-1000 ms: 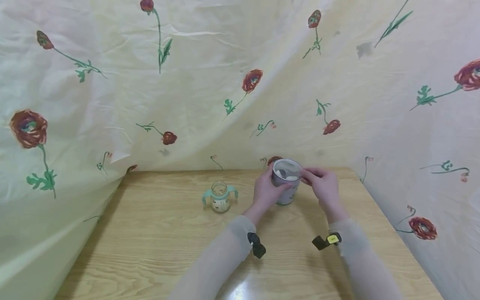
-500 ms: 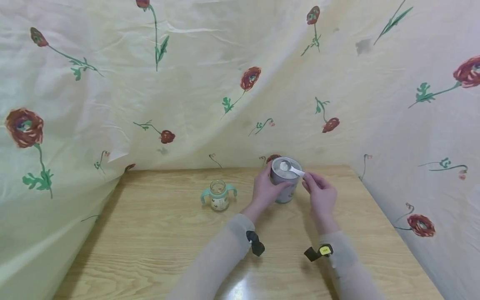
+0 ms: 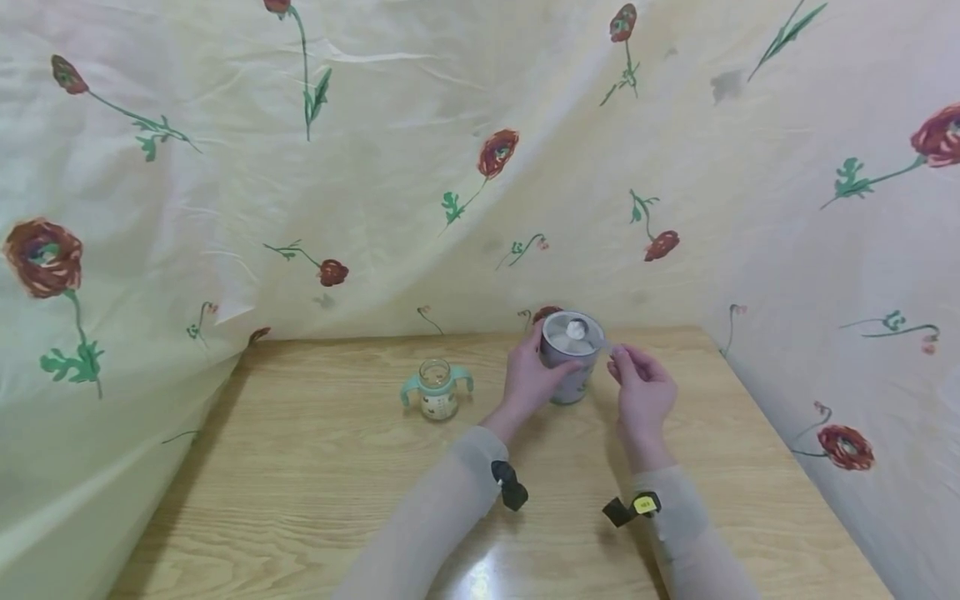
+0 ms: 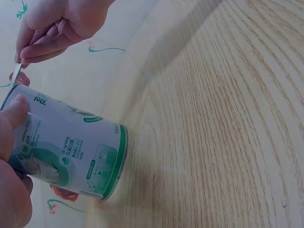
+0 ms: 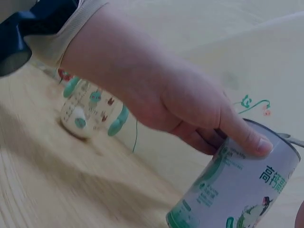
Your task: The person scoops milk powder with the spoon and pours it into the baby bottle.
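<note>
My left hand (image 3: pixel 528 379) grips the side of an open milk powder can (image 4: pixel 76 142), its thumb lying along the printed wall near the rim. The can stands upright on the table, pale with green print and a green base band. My right hand (image 3: pixel 643 396) pinches the end of a spoon handle (image 4: pixel 17 72) at the can's right rim. In the head view the spoon's bowl (image 3: pixel 577 328) shows at the can's mouth with white powder in it. The can's wall hides the spoon's bowl in the left wrist view.
A small clear baby bottle (image 3: pixel 438 400) with mint-green handles stands uncapped left of the can, with pale contents. The wooden table (image 3: pixel 315 483) ends at a flower-printed curtain (image 3: pixel 390 167) close behind the can.
The spoon was down inside the can, then came up over the rim with white powder. Now its bowl lies farther back at the mouth. The left hand keeps its grip.
</note>
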Available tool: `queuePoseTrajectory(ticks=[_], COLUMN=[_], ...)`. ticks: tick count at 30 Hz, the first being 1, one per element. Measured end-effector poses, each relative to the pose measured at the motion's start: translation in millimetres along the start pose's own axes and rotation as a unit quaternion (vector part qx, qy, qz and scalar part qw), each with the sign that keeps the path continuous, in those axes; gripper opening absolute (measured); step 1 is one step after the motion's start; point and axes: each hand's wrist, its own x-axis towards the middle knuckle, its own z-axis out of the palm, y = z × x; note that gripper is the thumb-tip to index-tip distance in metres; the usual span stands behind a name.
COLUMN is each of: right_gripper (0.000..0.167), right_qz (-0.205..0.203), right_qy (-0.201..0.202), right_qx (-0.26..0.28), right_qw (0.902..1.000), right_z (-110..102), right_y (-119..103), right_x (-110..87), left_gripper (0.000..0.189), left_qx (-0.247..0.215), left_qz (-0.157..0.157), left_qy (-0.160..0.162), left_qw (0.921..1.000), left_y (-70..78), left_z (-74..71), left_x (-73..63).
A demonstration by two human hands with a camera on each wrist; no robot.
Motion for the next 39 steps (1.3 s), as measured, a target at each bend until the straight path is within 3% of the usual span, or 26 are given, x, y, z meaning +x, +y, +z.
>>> queuePoseTrajectory(ticks=[16,31,39], right_gripper=[0.023,0.028,0.019], right_qz=[-0.051,-0.053,-0.045], right_qy=[-0.009,-0.012,-0.004], right_qx=[-0.029,-0.022,-0.01], right_qw=[0.9982,0.9983,0.9989], right_z=[3.0,0.9,1.6], right_y=[5.8,8.8,8.6], right_x=[-1.8,0.5,2.6], left_gripper=[0.091,0.088,0.086], left_qx=[0.013,0.024,0.02], left_qz=[-0.021,-0.015,-0.022], left_qy=[0.01,0.008,0.002], left_qw=[0.9997,0.9996,0.9996], left_y=[2.5,0.8,1.3], left_z=[-2.9,-1.3,-0.4], left_x=[-2.6,-1.5,-0.3])
